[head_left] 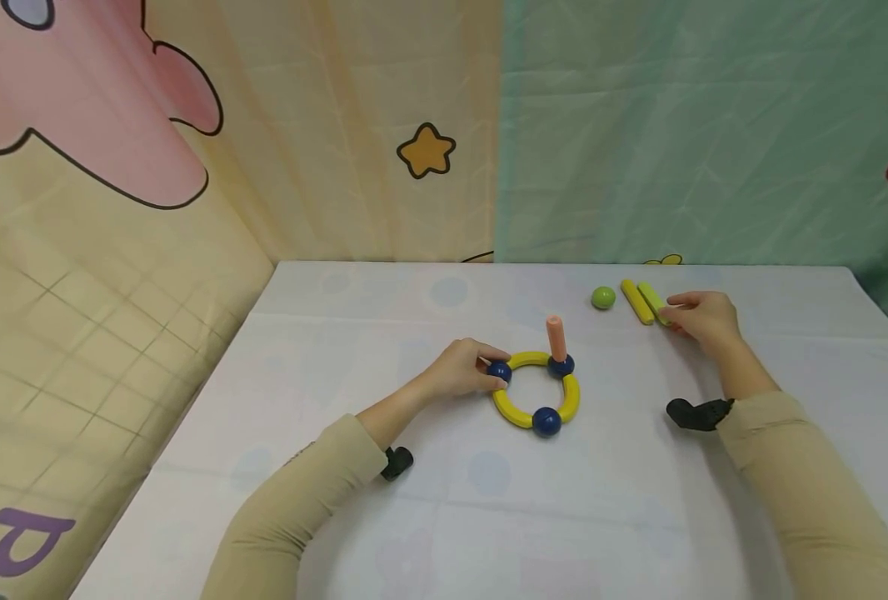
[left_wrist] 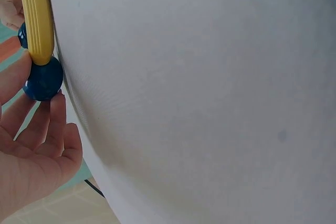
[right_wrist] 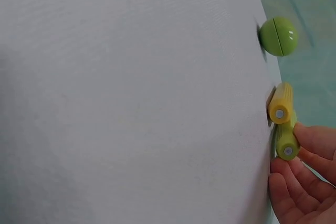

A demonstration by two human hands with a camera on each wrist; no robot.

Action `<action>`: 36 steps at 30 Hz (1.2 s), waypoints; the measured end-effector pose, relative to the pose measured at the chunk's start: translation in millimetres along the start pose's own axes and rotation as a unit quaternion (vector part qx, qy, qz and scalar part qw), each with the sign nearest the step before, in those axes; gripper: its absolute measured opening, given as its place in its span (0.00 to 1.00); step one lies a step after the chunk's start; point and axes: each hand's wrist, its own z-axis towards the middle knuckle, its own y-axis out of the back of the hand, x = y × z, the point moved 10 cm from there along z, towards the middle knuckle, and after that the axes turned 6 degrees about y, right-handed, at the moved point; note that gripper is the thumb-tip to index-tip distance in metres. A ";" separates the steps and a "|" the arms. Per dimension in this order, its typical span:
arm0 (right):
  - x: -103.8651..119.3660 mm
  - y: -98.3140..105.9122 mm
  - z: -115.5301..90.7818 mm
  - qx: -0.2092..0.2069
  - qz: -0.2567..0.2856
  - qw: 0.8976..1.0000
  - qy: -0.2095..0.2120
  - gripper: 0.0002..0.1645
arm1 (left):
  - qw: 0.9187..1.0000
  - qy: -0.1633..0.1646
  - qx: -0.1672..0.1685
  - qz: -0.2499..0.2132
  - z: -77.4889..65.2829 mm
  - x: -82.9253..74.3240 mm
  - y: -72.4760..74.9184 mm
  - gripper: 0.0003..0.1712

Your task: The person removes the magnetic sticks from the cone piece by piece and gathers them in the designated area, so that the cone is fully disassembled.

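Note:
On the table lies a ring of curved yellow rods (head_left: 513, 410) joined by blue balls. My left hand (head_left: 461, 367) pinches the blue ball (head_left: 499, 372) at the ring's left side between thumb and fingers; the left wrist view shows this ball (left_wrist: 44, 80) under a ribbed yellow rod (left_wrist: 38, 19). An orange-pink rod (head_left: 556, 337) stands upright on the ring's back right ball (head_left: 561, 366). Toward the back right, my right hand (head_left: 706, 321) pinches the near end of a light green rod (head_left: 651, 298). Its metal end face shows in the right wrist view.
A straight yellow rod (head_left: 636, 302) lies just left of the green one, with a green ball (head_left: 603, 297) farther left. A third blue ball (head_left: 546, 422) sits at the ring's front. Curtains (head_left: 361, 133) hang behind the white table (head_left: 444, 517).

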 end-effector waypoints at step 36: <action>48.7 7.7 -36.2 0.063 0.073 0.990 0.100 0.35 | 1.000 0.019 0.016 -0.016 16.3 -5.4 -6.3 0.26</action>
